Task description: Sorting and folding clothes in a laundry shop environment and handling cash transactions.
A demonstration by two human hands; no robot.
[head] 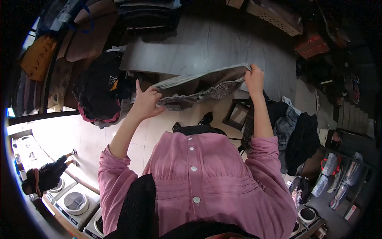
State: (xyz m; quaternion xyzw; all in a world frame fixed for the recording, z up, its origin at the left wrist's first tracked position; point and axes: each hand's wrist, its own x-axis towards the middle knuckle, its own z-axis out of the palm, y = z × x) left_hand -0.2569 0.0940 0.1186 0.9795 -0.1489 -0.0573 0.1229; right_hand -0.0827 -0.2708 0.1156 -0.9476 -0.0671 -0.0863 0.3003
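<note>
A grey garment with a gathered edge is stretched between my two hands, over the near edge of a grey wood-grain table. My left hand grips its left end, with the index finger pointing away. At the upper right corner, my right hand is closed on the fabric. The garment sags open between the hands, showing a darker inside. Which kind of garment it is, I cannot tell.
Folded dark clothes are stacked at the table's far left. A black bag or garment pile is at left, dark clothes hang at right. A perforated box stands far right. Another person is near washing machines.
</note>
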